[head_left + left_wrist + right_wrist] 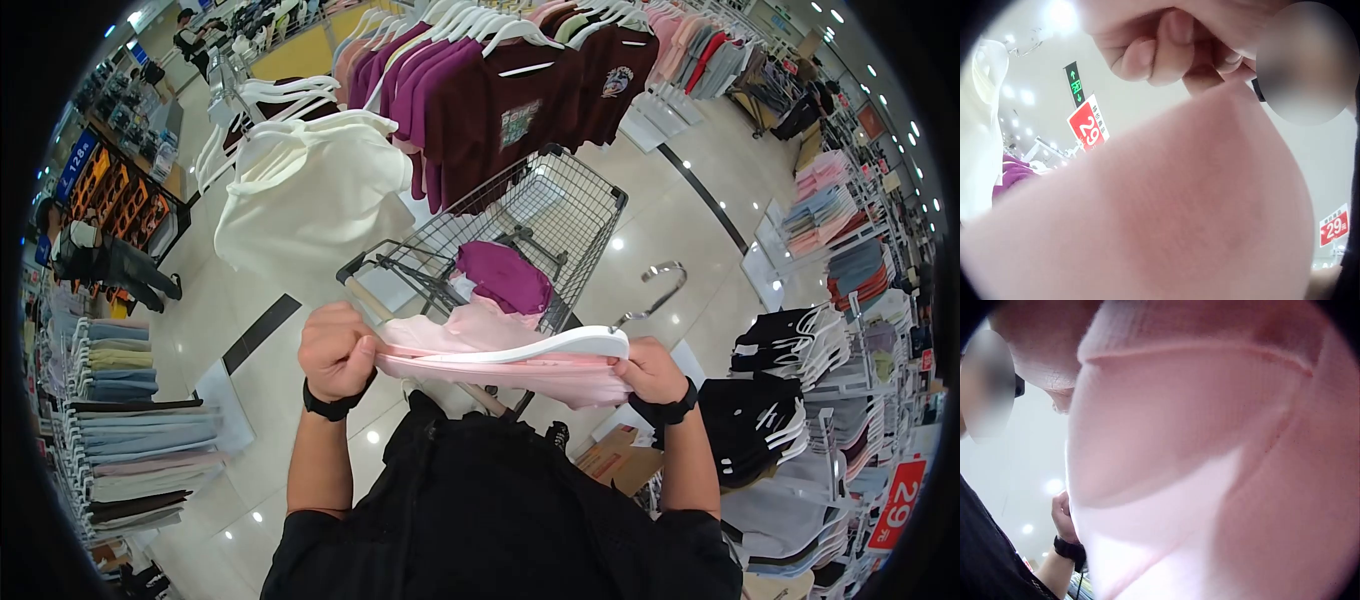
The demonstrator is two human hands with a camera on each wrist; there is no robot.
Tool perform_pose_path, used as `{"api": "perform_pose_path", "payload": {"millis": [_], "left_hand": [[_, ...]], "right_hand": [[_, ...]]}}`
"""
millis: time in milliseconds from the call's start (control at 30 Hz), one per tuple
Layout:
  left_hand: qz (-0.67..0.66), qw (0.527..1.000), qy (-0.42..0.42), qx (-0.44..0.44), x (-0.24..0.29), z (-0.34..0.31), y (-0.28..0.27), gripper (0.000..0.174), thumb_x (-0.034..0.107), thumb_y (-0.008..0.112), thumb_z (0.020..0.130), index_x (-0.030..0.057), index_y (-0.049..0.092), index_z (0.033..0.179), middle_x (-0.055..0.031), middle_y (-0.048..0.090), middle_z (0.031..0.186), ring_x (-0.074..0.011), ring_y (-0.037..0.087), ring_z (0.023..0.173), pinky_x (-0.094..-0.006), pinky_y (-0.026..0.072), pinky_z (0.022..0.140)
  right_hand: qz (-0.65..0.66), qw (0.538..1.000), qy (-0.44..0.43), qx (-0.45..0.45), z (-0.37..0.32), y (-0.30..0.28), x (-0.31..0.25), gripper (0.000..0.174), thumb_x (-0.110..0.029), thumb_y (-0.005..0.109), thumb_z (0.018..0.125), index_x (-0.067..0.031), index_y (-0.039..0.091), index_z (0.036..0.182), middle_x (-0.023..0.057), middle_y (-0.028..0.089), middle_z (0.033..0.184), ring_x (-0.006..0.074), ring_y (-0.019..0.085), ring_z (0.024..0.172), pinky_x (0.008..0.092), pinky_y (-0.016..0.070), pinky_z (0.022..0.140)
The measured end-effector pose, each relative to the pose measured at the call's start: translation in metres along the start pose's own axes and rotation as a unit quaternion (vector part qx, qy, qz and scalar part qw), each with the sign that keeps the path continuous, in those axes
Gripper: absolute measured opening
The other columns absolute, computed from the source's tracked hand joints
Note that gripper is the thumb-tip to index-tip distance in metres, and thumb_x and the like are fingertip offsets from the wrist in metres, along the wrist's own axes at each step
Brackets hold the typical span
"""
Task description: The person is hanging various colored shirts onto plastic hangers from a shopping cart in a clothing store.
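Observation:
In the head view a pink knit garment (560, 380) is stretched between both hands in front of the body. A white hanger (560, 345) with a metal hook (655, 290) lies along its top edge, the hook pointing up and right. My left hand (337, 352) grips the garment's left end with curled fingers. At the other end my right hand (652, 372) pinches the cloth beside the hanger's tip. The left wrist view shows the curled fingers (1166, 53) at the garment's edge. Pink cloth (1160, 425) covers most of the right wrist view and hides the right fingertips.
A wire shopping cart (590, 235) stands ahead, with a purple garment (507, 277) in it. Beyond it is a rack of maroon shirts (510, 120) and a white top (310, 190). Hanging clothes (150, 440) line the left; black garments (750, 420) hang at right. A cardboard box (620, 457) sits low at right.

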State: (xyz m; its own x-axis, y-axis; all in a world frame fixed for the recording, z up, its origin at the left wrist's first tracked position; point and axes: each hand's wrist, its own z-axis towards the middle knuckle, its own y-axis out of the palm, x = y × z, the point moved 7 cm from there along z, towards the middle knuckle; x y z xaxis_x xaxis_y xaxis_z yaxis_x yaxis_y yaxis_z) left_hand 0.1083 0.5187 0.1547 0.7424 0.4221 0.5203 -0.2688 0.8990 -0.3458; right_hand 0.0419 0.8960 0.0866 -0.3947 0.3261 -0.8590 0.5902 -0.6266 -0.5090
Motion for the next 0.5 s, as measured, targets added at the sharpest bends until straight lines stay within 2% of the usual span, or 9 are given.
{"api": "perform_pose_path", "payload": {"millis": [67, 133, 200, 233, 267, 300, 333, 400, 500], "left_hand": [[-0.01, 1.0, -0.003, -0.019, 0.0, 0.0, 0.014, 0.023, 0.003, 0.065, 0.08, 0.0036, 0.056, 0.058, -0.0052, 0.055, 0.054, -0.0213, 0.044, 0.043, -0.0358, 0.0317, 0.046], [0.005, 0.999, -0.013, -0.053, 0.003, 0.0, 0.033, 0.027, 0.005, 0.064, 0.081, 0.0037, 0.052, 0.056, -0.0067, 0.057, 0.054, -0.0211, 0.045, 0.044, -0.035, 0.0316, 0.048], [-0.005, 0.99, -0.05, -0.13, 0.005, -0.003, 0.052, 0.01, 0.004, 0.072, 0.076, 0.0026, 0.063, 0.071, -0.0097, 0.065, 0.073, -0.0258, 0.057, 0.058, -0.0368, 0.0413, 0.053], [-0.003, 0.99, -0.05, -0.128, 0.01, 0.0, 0.056, 0.01, 0.004, 0.072, 0.076, 0.0026, 0.063, 0.071, -0.0097, 0.065, 0.073, -0.0258, 0.057, 0.058, -0.0368, 0.0413, 0.053], [-0.002, 0.994, -0.065, -0.091, 0.015, 0.006, 0.055, 0.009, 0.005, 0.073, 0.076, 0.0024, 0.066, 0.08, -0.0126, 0.067, 0.088, -0.0286, 0.062, 0.071, -0.038, 0.0461, 0.061], [-0.002, 0.996, -0.079, -0.052, 0.017, 0.011, 0.05, 0.015, 0.006, 0.075, 0.076, 0.0021, 0.068, 0.088, -0.0155, 0.069, 0.102, -0.0314, 0.066, 0.084, -0.0391, 0.0509, 0.068], [0.001, 0.996, -0.077, -0.05, 0.016, 0.01, 0.043, 0.015, 0.006, 0.075, 0.076, 0.0021, 0.068, 0.088, -0.0155, 0.069, 0.102, -0.0314, 0.066, 0.084, -0.0391, 0.0509, 0.068], [0.154, 0.97, -0.152, -0.109, -0.001, -0.003, 0.023, 0.027, 0.01, 0.078, 0.076, 0.0029, 0.07, 0.101, -0.0175, 0.064, 0.126, -0.0357, 0.064, 0.106, -0.042, 0.0533, 0.081], [0.168, 0.955, -0.197, -0.141, -0.019, -0.044, 0.004, 0.02, 0.012, 0.08, 0.075, 0.0038, 0.069, 0.089, -0.0118, 0.071, 0.1, -0.0324, 0.066, 0.085, -0.04, 0.0515, 0.072]], "right_hand": [[-0.041, 0.997, 0.057, 0.029, 0.01, 0.003, -0.002, 0.028, -0.032, 0.065, 0.096, -0.0042, 0.07, 0.096, 0.018, 0.065, 0.077, 0.0369, 0.063, 0.068, 0.0413, 0.0497, 0.063], [-0.044, 0.996, 0.046, 0.07, 0.024, 0.018, -0.003, 0.025, -0.03, 0.068, 0.093, -0.0052, 0.071, 0.095, 0.0172, 0.065, 0.075, 0.0361, 0.063, 0.067, 0.0412, 0.0494, 0.062], [-0.046, 0.992, 0.033, 0.111, 0.036, 0.03, -0.003, 0.023, -0.029, 0.072, 0.09, -0.0061, 0.072, 0.094, 0.0164, 0.065, 0.074, 0.0352, 0.064, 0.065, 0.0412, 0.0491, 0.061], [-0.089, 0.991, -0.006, 0.104, 0.042, 0.037, -0.009, 0.021, -0.028, 0.074, 0.088, -0.0073, 0.073, 0.092, 0.0154, 0.065, 0.072, 0.0343, 0.063, 0.064, 0.0406, 0.0485, 0.06], [-0.133, 0.985, -0.047, 0.097, 0.046, 0.042, -0.013, 0.019, -0.027, 0.077, 0.086, -0.0085, 0.073, 0.09, 0.0144, 0.064, 0.07, 0.0334, 0.062, 0.062, 0.04, 0.048, 0.058], [-0.167, 0.977, -0.093, 0.093, 0.051, 0.042, -0.021, 0.018, -0.026, 0.081, 0.082, -0.0103, 0.074, 0.087, 0.0109, 0.063, 0.066, 0.0291, 0.061, 0.059, 0.038, 0.046, 0.056], [-0.167, 0.977, -0.096, 0.093, 0.054, 0.039, -0.025, 0.018, -0.026, 0.081, 0.082, -0.0103, 0.074, 0.087, 0.0109, 0.063, 0.066, 0.0291, 0.061, 0.059, 0.038, 0.046, 0.056], [-0.146, 0.976, -0.119, 0.113, 0.054, 0.029, -0.046, 0.02, -0.025, 0.083, 0.079, -0.0102, 0.074, 0.086, 0.0077, 0.063, 0.065, 0.0255, 0.061, 0.058, 0.0363, 0.0454, 0.055], [-0.14, 0.973, -0.141, 0.117, 0.057, 0.022, -0.06, 0.027, -0.026, 0.087, 0.074, -0.0095, 0.074, 0.091, 0.0051, 0.065, 0.067, 0.0235, 0.062, 0.059, 0.0349, 0.0456, 0.055]]}}
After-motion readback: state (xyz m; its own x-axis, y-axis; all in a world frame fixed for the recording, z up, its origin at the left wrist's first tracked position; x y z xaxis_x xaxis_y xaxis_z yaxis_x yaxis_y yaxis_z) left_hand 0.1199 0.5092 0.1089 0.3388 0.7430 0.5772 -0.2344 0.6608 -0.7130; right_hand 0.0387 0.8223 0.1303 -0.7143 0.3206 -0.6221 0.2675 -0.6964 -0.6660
